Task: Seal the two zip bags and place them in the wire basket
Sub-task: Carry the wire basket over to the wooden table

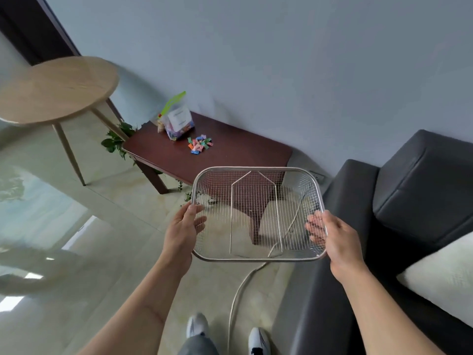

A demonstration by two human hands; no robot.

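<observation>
I hold an empty silver wire basket [258, 258] in the air in front of me, above the floor. My left hand [183, 229] grips its left rim and my right hand [330, 237] grips its right rim. On the dark red low table [230, 155] further ahead, a clear zip bag [178, 121] with a green zip strip stands upright, filled with colourful pieces. A second, smaller bag [160, 123] seems to lean behind its left side, mostly hidden. A small pile of loose colourful candies [200, 144] lies beside the bags.
A round light wooden side table [56, 90] stands at the left. A dark grey sofa [409, 190] with a white cushion [442, 278] fills the right. A pale cable [238, 298] runs across the glossy floor. A green plant [117, 139] sits by the table's left end.
</observation>
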